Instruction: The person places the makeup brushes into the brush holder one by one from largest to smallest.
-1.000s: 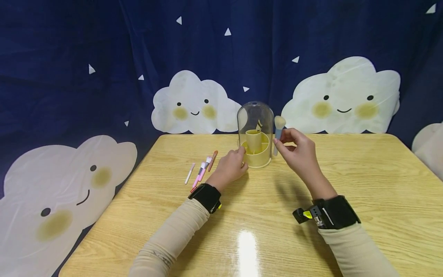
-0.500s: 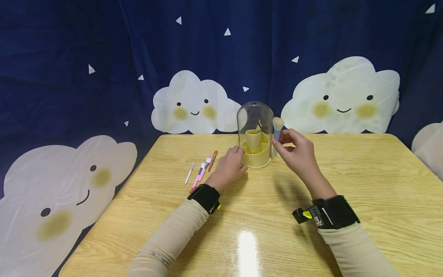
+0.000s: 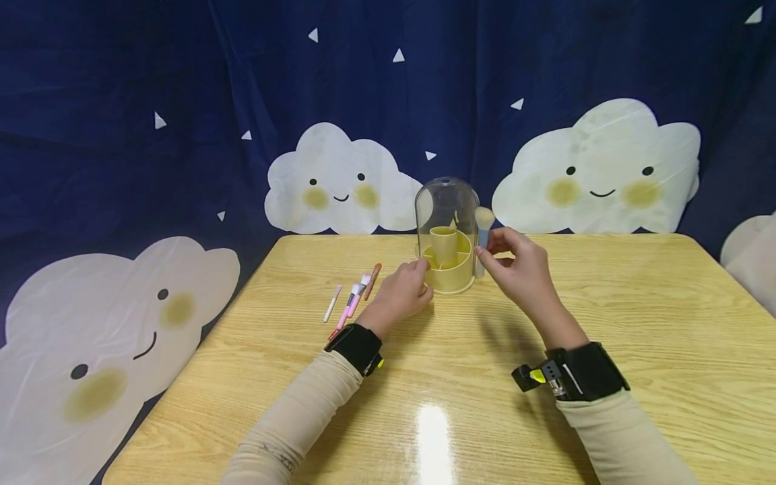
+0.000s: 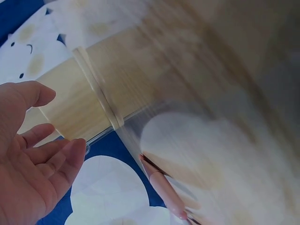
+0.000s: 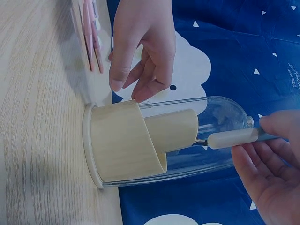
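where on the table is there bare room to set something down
Bare patches: the table between right hand and right edge, and in front of the holder, between the forearms. Crowded: left of the holder, by the left hand and loose brushes; its right side, where the right hand holds another brush.

Brush (image 5: 233,138) blue-and-white, bristles (image 3: 484,217) cream; holder (image 3: 450,277) pale yellow; table (image 3: 642,323) wood-grained; backdrop (image 3: 364,87) navy, clouds (image 3: 606,151) white.

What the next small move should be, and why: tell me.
Probably ease the brush toward the holder, handle first: the right hand pinches it bristles up, just beside the clear cover, while the left hand is at the holder's other side.
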A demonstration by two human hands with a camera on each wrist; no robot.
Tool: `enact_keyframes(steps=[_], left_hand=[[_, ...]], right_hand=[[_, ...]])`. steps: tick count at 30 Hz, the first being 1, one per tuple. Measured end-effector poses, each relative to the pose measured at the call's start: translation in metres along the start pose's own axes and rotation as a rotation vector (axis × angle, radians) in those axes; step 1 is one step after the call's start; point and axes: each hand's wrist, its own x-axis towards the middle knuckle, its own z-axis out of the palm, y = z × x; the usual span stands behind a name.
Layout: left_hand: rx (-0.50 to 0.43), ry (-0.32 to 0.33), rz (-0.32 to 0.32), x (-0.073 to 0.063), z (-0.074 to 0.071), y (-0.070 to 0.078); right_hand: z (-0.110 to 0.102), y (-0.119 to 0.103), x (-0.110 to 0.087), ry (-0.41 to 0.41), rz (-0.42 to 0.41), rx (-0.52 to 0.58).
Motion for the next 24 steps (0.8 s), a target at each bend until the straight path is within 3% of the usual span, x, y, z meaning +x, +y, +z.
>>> enact_keyframes(steps=[10, 24], left_hand=[[0.043, 0.022, -0.011, -0.0005, 0.0009, -0.0014], [-0.043, 0.007, 0.039, -0.0037, -0.0019, -0.0068]], right_hand=[[0.0013, 0.0028, -0.0001, -0.016, -0.003, 0.001], [0.0030, 0.0039, -0.0008, -0.033, 0.007, -0.021]])
